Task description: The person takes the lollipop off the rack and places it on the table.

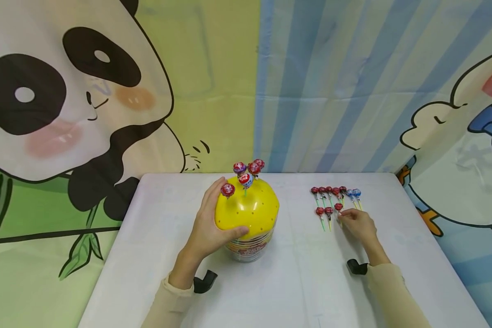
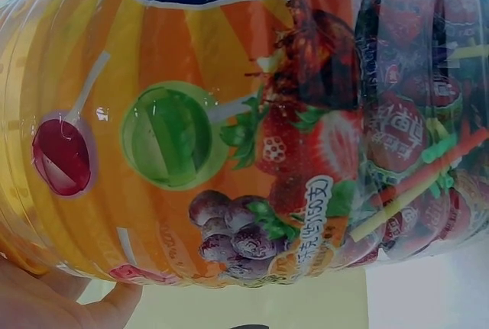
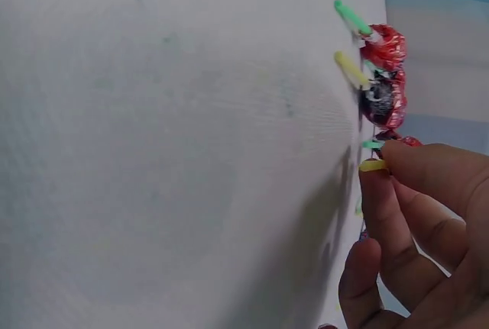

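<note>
Evidently, one hand steadies the jar while the other pinches a lollipop

The left hand (image 1: pixel 214 230) has its grip curled round the side of the yellow lid (image 1: pixel 250 212), thumb across the front, probably so that the jar (image 1: pixel 248 255) cannot tip or turn when pressed. At least five standing lollipops (image 1: pixel 245 180) rise from that lid; its dark spots look like holes. The right hand (image 1: pixel 358 224) has its grip pinched on the held lollipop (image 1: pixel 338 207), at the right end of the front row; a thin stick likely calls for fingertips only. Other lollipops (image 1: pixel 329 211) lie in two rows on the table (image 1: pixel 270 296), sticks towards the person, presumably for easy picking.

Only the left wrist view shows the fruit label (image 2: pixel 221 138) clearly, and loose lollipops (image 2: pixel 393 130) packed inside the clear wall. The right wrist view reveals a yellow stick (image 3: pixel 373 166) between thumb and finger, which the hand mostly covers from above.
</note>
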`<state>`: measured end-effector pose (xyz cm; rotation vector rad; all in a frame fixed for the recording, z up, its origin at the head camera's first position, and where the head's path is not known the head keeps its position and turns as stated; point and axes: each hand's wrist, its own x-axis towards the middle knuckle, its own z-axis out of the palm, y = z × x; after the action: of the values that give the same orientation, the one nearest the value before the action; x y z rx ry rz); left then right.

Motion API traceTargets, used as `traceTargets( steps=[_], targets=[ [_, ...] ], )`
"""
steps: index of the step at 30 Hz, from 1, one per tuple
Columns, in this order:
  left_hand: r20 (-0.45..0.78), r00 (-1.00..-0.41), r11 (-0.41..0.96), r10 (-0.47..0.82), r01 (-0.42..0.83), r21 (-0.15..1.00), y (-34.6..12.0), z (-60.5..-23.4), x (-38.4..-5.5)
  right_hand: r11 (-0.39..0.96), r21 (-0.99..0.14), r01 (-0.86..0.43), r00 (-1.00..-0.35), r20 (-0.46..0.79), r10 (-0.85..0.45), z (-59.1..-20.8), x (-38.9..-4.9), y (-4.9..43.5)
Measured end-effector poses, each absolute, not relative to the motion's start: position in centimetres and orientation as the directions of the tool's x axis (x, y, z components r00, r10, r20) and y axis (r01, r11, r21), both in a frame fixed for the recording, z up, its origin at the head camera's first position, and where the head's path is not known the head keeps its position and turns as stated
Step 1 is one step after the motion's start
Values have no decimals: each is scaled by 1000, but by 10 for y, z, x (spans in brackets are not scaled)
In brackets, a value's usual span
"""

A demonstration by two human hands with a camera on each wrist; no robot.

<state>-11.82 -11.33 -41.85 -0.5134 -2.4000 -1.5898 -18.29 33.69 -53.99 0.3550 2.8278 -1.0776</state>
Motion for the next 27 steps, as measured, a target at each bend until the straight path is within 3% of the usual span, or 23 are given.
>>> traceTargets(
  steps=[17, 27],
  targets=[
    [364, -916, 349, 166, 400, 848, -114, -419, -118, 780, -581, 233, -971, -185, 153, -540, -183, 331],
    [374, -911, 348, 171, 411, 843, -114, -420, -119, 787, -582, 206, -979, -121, 166, -531, -180, 326]
  ],
)
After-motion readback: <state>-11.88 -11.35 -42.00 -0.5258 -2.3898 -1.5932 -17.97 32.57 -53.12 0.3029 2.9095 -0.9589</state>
